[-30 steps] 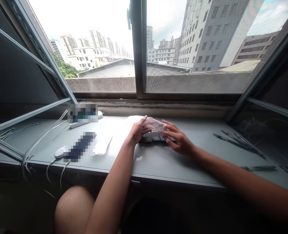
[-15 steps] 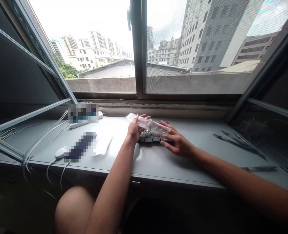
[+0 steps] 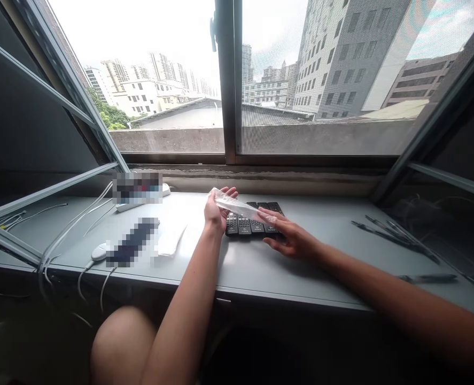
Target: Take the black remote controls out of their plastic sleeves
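Note:
A long clear plastic sleeve (image 3: 239, 206) is stretched between my two hands above a row of black remote controls (image 3: 253, 220) lying side by side on the grey sill. My left hand (image 3: 216, 211) grips the sleeve's far left end with closed fingers. My right hand (image 3: 287, 235) pinches its right end over the remotes. Whether anything is inside the sleeve I cannot tell.
The grey sill (image 3: 204, 262) holds a white power strip (image 3: 140, 200) with white cables (image 3: 72, 230), a blurred dark item (image 3: 132, 241), a white pouch (image 3: 170, 238) and dark pens (image 3: 397, 235) at right. The window frame (image 3: 228, 80) stands behind. My knee (image 3: 120, 342) is below the edge.
The crumpled sleeve has been pulled out straight between the hands. My left hand moved left and up, and the remotes underneath have come into fuller view.

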Available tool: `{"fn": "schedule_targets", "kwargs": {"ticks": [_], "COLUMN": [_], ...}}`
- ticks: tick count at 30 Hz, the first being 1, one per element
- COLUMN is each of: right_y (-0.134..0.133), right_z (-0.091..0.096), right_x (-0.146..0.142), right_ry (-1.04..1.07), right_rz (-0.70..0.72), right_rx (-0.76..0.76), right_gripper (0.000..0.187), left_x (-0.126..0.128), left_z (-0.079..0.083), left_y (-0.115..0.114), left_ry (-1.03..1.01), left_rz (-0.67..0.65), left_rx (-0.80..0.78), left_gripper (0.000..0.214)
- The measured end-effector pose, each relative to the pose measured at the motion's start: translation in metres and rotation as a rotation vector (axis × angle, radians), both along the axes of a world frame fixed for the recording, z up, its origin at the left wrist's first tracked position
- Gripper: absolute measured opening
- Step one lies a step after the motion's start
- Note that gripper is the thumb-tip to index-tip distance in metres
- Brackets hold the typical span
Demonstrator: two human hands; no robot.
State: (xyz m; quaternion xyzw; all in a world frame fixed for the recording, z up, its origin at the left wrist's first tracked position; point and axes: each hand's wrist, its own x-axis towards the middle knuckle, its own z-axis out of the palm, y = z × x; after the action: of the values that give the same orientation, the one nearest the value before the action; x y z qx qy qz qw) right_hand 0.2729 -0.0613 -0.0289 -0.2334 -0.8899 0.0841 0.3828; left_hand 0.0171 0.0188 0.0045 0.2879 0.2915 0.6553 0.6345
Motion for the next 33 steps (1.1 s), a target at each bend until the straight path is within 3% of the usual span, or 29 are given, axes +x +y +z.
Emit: {"fn": "schedule_targets", "kwargs": {"ticks": [5, 13, 23, 33], "right_y": [0.000, 0.003, -0.004, -0.005], "right_z": [0.002, -0.004, 0.008, 0.010], "right_x": [-0.001, 0.001, 0.003, 0.001], "right_ry": [-0.008, 0.014, -0.053, -0.038], "right_rz": [0.028, 0.000, -0.014, -0.030], "right_rx": [0.015, -0.052, -0.025, -0.020], "right_gripper": [0.067, 0.063, 0.067, 0.071], "left_x": [-0.002, -0.002, -0.013, -0.016], "left_z": [0.000, -0.001, -0.001, -0.003], "left_y": [0.001, 0.003, 0.005, 0.009], "left_ry": [-0.055, -0.044, -0.078, -0.060], "left_rz": [0.100, 0.071, 0.065, 0.095], "left_rx": [-0.083, -0.095, -0.224, -0.228], "left_gripper": [0.045, 0.044, 0.053, 0.054]}}
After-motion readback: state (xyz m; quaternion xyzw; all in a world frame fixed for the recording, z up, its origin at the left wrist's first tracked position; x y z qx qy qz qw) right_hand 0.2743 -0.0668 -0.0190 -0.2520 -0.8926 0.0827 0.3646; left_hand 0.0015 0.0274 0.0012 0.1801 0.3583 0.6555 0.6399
